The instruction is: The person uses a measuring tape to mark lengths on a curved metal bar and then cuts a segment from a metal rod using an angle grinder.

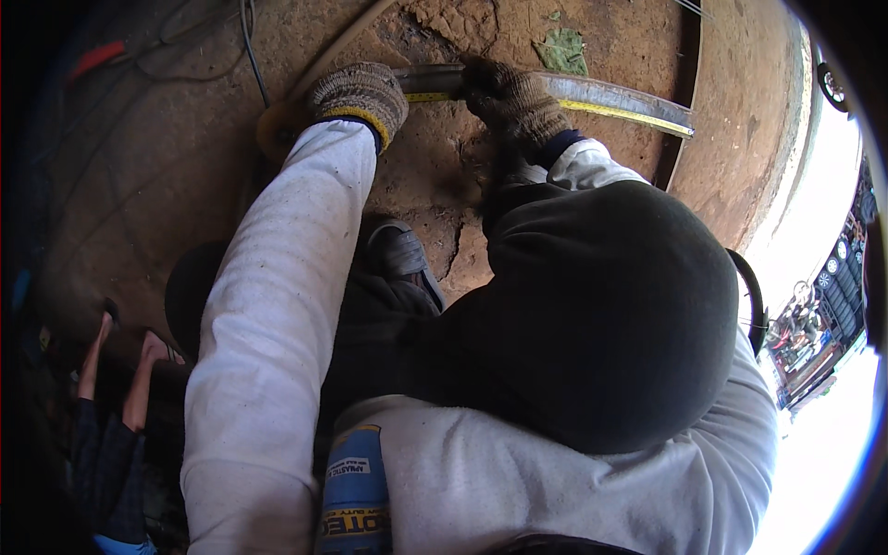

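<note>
A long grey metal bar [610,91] lies across the ground in front of me, with the yellow blade of a tape measure [629,117] stretched along its near edge. My left hand [359,97], in a brown-grey knit glove with a yellow cuff, is closed at the left stretch of bar, where the tape runs into it; its fingertips and any tape case are hidden. Farther right, my right hand [516,100], in a darkened knit glove, has its fingers closed over the bar and tape. Bar and tape both reach right to a metal edge.
A crumpled green leaf [561,51] lies beyond the bar. Cables [248,46] and a red object [97,57] are at the far left. My shoe [400,254] stands below the hands. Another person's bare legs [139,379] show at lower left; parked vehicles [832,264] stand outside, right.
</note>
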Available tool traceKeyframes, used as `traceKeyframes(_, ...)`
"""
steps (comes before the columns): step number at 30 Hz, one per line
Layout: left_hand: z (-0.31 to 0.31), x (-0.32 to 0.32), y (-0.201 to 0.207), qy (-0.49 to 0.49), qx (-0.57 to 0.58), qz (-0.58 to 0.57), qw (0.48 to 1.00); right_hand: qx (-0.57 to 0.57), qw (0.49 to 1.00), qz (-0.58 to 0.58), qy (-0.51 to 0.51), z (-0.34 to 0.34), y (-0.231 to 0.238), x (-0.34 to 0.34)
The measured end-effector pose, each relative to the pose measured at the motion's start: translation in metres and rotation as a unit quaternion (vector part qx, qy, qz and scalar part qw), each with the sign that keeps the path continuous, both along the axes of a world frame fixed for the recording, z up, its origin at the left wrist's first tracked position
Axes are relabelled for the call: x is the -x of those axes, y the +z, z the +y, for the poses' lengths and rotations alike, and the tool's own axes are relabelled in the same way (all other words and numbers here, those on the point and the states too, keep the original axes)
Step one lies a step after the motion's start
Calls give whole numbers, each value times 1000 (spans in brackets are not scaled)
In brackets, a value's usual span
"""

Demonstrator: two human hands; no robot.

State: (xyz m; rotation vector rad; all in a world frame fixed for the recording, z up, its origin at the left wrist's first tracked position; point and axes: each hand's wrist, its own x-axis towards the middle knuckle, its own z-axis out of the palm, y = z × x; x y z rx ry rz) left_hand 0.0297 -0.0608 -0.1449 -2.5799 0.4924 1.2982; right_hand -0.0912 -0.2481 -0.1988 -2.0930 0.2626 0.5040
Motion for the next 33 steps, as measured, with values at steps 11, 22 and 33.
traceKeyframes(11, 5, 4, -12, -6, 17, -23, 1000, -36, 998, -25, -50, -2, -11, 3)
traceKeyframes(22, 3, 1, -3, -10, -10, 7, 1000, -83, 994, -63, -45, -7, -17, 6)
traceKeyframes(33, 2, 3, -6, 0, -23, 3, 1000, -27, 998, -63, -12, -7, -12, 3)
